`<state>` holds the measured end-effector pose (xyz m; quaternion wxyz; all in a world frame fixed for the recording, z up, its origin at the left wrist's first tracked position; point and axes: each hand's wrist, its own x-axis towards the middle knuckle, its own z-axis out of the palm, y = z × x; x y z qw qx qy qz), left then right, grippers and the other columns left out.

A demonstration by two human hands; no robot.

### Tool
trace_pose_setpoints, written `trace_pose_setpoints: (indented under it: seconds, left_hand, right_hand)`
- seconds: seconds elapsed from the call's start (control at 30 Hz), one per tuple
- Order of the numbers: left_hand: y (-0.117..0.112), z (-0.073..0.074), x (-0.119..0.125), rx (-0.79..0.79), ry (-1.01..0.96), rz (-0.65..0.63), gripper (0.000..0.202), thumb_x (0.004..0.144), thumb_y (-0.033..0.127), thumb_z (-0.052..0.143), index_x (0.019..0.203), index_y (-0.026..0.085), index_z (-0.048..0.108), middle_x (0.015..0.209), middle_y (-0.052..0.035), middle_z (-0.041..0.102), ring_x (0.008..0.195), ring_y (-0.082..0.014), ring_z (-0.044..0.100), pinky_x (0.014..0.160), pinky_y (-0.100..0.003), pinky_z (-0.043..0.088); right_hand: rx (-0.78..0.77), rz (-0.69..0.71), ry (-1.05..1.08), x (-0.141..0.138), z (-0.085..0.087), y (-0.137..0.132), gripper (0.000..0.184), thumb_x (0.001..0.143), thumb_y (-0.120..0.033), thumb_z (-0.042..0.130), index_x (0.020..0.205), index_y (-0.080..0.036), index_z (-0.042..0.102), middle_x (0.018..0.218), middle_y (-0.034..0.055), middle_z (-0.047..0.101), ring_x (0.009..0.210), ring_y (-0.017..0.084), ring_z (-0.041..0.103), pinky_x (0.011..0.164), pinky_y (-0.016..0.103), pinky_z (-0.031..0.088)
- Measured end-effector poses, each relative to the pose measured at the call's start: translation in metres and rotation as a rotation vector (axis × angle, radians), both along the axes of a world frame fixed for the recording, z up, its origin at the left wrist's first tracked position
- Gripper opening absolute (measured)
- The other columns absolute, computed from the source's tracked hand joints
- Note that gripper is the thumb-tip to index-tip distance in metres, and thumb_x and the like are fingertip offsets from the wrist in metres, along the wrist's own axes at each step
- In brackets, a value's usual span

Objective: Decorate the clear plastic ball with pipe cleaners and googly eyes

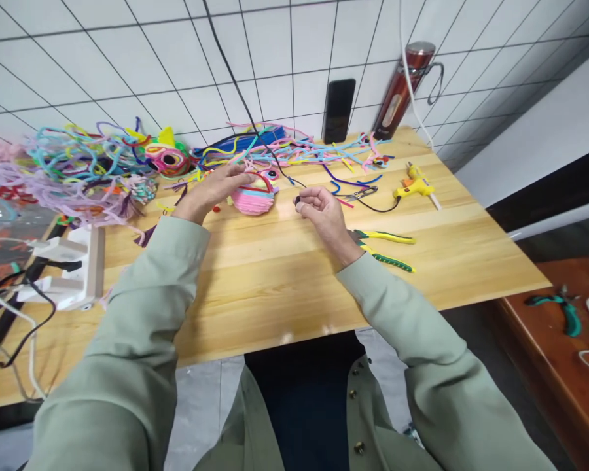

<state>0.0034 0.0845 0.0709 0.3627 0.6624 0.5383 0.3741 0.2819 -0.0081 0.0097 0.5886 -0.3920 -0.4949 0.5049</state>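
Note:
A round pink craft (253,200) of fuzzy pipe cleaners, with yellow, blue and red bands and a googly eye at its upper right, sits on the wooden table. My left hand (222,188) reaches over its upper left side with fingers stretched out, touching its top; the far fingertips are partly hidden. To the right, just above the tabletop, my right hand (322,212) is closed in a pinch on a small black piece (297,199), too small to identify. Pliers (385,237) with yellow-green handles lie beside my right wrist, their jaws partly hidden by it.
Heaped pipe cleaners (73,163) and a finished-looking colourful craft (167,158) line the back left. A yellow glue gun (416,186), scissors (366,192), a phone (339,111) and a red flask (403,91) are rightward. A power strip (86,268) stands left; a black cable hangs over the middle.

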Motion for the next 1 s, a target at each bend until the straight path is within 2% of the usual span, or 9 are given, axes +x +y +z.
trace_pose_setpoints:
  seconds: [0.13,0.27,0.4,0.47,0.63,0.73,0.87,1.0]
  left_hand:
    - [-0.024,-0.002,-0.011,-0.099,0.068,-0.014,0.067,0.075,0.047,0.102,0.134,0.022,0.083,0.139,-0.0152,0.08,0.134,-0.0413,0.071,0.119,-0.055,0.059]
    - [-0.055,-0.014,-0.016,0.005,0.202,-0.098,0.103,0.072,0.055,0.101,0.162,0.019,0.065,0.169,-0.021,0.061,0.157,-0.0446,0.06,0.136,-0.062,0.049]
    - [-0.071,-0.023,-0.015,0.097,0.289,-0.2,0.129,0.069,0.059,0.104,0.178,0.02,0.046,0.184,-0.0237,0.045,0.174,-0.0482,0.042,0.146,-0.063,0.033]
    - [-0.073,-0.026,-0.014,0.113,0.284,-0.213,0.128,0.068,0.059,0.104,0.176,0.02,0.046,0.184,-0.024,0.044,0.175,-0.0484,0.04,0.147,-0.063,0.031]
    - [-0.087,-0.034,-0.008,0.119,0.186,-0.153,0.11,0.063,0.059,0.105,0.155,0.02,0.057,0.16,-0.019,0.062,0.154,-0.0418,0.061,0.137,-0.052,0.048]
    - [-0.106,-0.039,0.0,0.129,0.119,-0.117,0.106,0.066,0.056,0.104,0.153,0.023,0.054,0.157,-0.0163,0.062,0.152,-0.0392,0.061,0.132,-0.05,0.052]
    - [-0.131,-0.047,0.007,0.173,0.032,-0.07,0.107,0.069,0.056,0.104,0.155,0.023,0.049,0.159,-0.0175,0.059,0.154,-0.0395,0.06,0.131,-0.05,0.052]
    - [-0.142,-0.064,0.004,0.21,-0.022,-0.048,0.11,0.072,0.066,0.103,0.157,0.026,0.046,0.163,-0.0173,0.057,0.156,-0.0393,0.06,0.134,-0.052,0.05]
  right_hand:
    - [0.021,0.01,-0.014,0.001,-0.003,0.003,0.044,0.075,-0.047,0.092,0.106,-0.027,0.068,0.099,0.0003,0.078,0.095,0.02,0.073,0.096,0.039,0.062]
    - [0.049,0.004,-0.027,-0.002,-0.005,0.002,0.039,0.075,-0.044,0.09,0.102,-0.027,0.069,0.098,0.0002,0.078,0.094,0.02,0.073,0.096,0.039,0.062]
    - [0.075,0.014,-0.089,-0.006,-0.006,-0.001,0.035,0.077,-0.043,0.089,0.102,-0.026,0.071,0.099,0.0015,0.079,0.095,0.02,0.073,0.099,0.04,0.061]
    - [0.084,0.026,-0.107,-0.007,-0.006,-0.002,0.034,0.078,-0.042,0.089,0.101,-0.025,0.071,0.1,0.0025,0.079,0.096,0.021,0.074,0.1,0.041,0.061]
    - [0.096,0.035,-0.134,-0.009,-0.006,-0.002,0.033,0.079,-0.042,0.09,0.101,-0.025,0.072,0.1,0.0032,0.079,0.096,0.021,0.074,0.1,0.041,0.062]
    - [0.138,0.017,-0.205,-0.011,-0.003,-0.006,0.027,0.082,-0.04,0.086,0.101,-0.026,0.073,0.098,0.0027,0.08,0.092,0.021,0.073,0.093,0.039,0.062]
    - [0.341,-0.027,-0.416,-0.015,0.003,-0.016,0.016,0.089,-0.033,0.077,0.103,-0.026,0.076,0.101,0.0044,0.083,0.087,0.022,0.072,0.084,0.037,0.059]
    - [0.543,-0.037,-0.576,-0.016,0.006,-0.021,0.015,0.096,-0.027,0.07,0.109,-0.026,0.077,0.106,0.0057,0.084,0.091,0.023,0.073,0.088,0.039,0.06]
